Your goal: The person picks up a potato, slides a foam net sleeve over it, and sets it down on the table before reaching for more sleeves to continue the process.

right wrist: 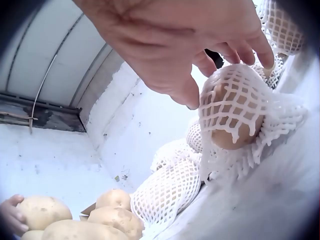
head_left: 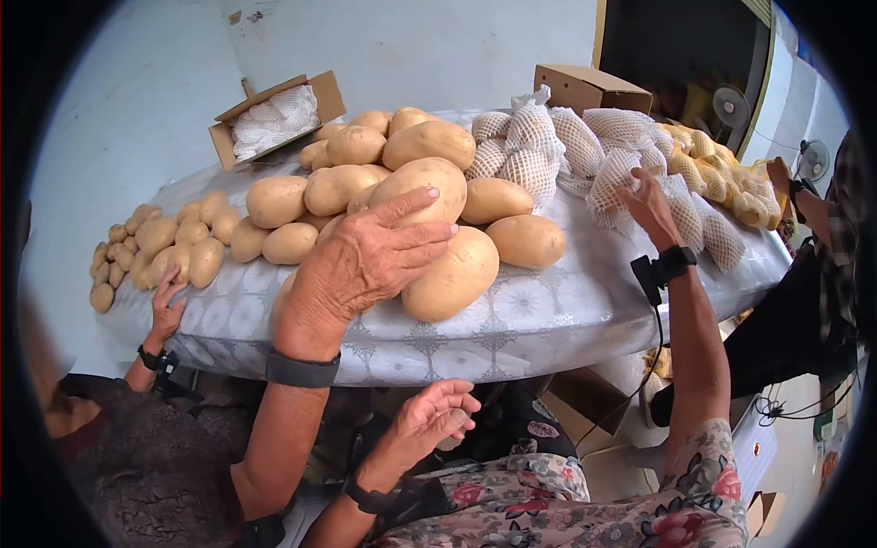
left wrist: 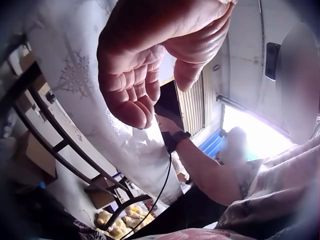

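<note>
My left hand [head_left: 422,427] hangs in front of the table's near edge, its fingers loosely bent and nothing in them; the left wrist view shows the same empty hand [left wrist: 145,60]. Over the netted potatoes at the right of the table is my right hand [head_left: 653,208], beside a potato in white foam net [head_left: 610,190]. In the right wrist view the fingers of this hand [right wrist: 185,45] are spread at the top of the netted potato [right wrist: 234,107]; whether they touch it I cannot tell. The net's loose end lies on the cloth.
Another person's hand [head_left: 365,260] rests on large bare potatoes [head_left: 452,274], their other hand beside small potatoes [head_left: 206,260]. At the back stand an open box of white nets [head_left: 274,123] and a closed carton [head_left: 594,87]. Yellowish netted potatoes [head_left: 722,187] lie far right, near a third person's arm.
</note>
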Demonstrator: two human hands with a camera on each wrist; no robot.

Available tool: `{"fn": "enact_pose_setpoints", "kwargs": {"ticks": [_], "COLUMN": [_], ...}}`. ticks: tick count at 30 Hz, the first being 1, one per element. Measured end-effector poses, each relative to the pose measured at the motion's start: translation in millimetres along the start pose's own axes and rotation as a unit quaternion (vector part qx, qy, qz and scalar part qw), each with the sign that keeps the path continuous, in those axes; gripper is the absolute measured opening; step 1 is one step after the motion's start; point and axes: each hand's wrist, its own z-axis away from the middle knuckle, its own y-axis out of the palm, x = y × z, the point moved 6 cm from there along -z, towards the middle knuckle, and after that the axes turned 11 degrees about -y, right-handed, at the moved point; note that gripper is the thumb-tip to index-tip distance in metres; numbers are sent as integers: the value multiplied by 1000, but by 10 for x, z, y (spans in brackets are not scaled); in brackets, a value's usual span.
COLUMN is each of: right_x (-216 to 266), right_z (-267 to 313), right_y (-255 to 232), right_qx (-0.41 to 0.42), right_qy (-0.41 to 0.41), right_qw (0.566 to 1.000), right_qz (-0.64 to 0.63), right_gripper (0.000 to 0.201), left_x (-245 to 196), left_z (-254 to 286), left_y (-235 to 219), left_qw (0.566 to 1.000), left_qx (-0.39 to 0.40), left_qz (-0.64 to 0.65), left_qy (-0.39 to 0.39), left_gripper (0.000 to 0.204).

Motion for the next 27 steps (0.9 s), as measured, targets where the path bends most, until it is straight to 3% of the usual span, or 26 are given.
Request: {"fn": "enact_pose_setpoints", "kwargs": {"ticks": [3, 7, 8, 12, 16, 20, 27], "right_x": [108, 566, 747, 1872, 2492, 2612, 2963], "right_z": [114, 133, 161, 283, 259, 120, 278], "right_y": [-141, -319, -293, -241, 4, 344, 293], "right_qx": [-20, -86, -51, 87, 165, 279, 192], "right_qy": [24, -66, -53, -166, -311, -237, -415], "right_qw": [999, 992, 978, 953, 916, 886, 875], "right_qz": [-30, -63, -193, -239, -192, -285, -160], "right_gripper": [58, 49, 44, 46, 61, 68, 77], "left_x": [-88, -92, -77, -52, -62, -81, 47], "left_z": [24, 74, 73, 55, 69, 112, 69], "left_y": [-22, -128, -135, -124, -109, -182, -351], "left_qw": [1000, 999, 999, 999, 999, 998, 997], "left_qx": [-7, -16, -17, -9, -10, -33, -45], "left_qz": [26, 35, 38, 39, 44, 52, 66], "left_qy": [15, 16, 14, 10, 20, 30, 15], "left_gripper": [44, 46, 44, 41, 40, 39, 37]}}
